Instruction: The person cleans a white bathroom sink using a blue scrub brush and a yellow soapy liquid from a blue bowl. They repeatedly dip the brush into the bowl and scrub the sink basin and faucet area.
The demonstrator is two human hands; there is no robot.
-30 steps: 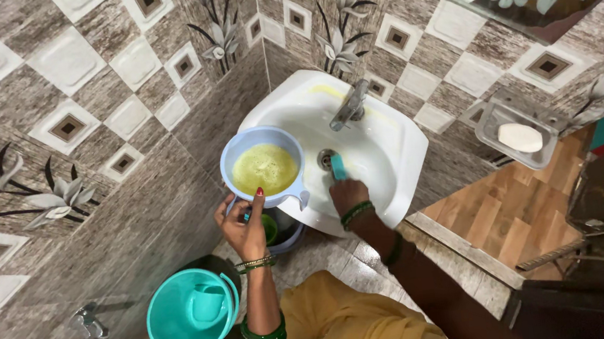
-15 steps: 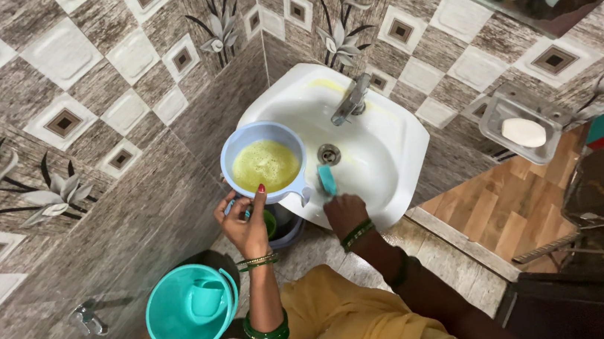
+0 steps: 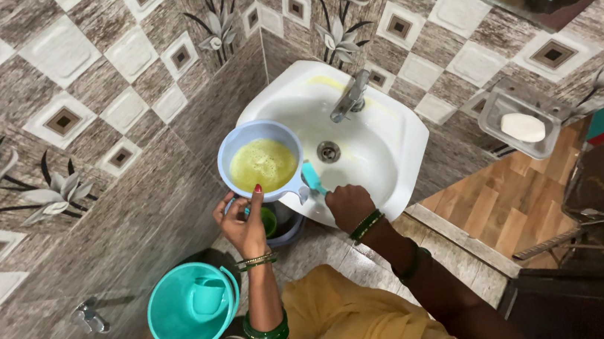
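My left hand grips the handle of a pale blue plastic mug full of frothy yellow liquid, held level over the left rim of the white wash basin. My right hand holds a teal scrubber against the basin's front left edge, right beside the mug. The metal tap and the drain lie farther back in the basin.
A teal bucket with a teal mug inside stands on the floor at lower left. A clear soap dish with a white bar hangs on the right wall. A wall tap sticks out low on the left. Tiled walls close in on both sides.
My right hand has drawn the teal scrubber from beside the drain back and left to the basin's front edge next to the mug. The left hand and mug have barely shifted.
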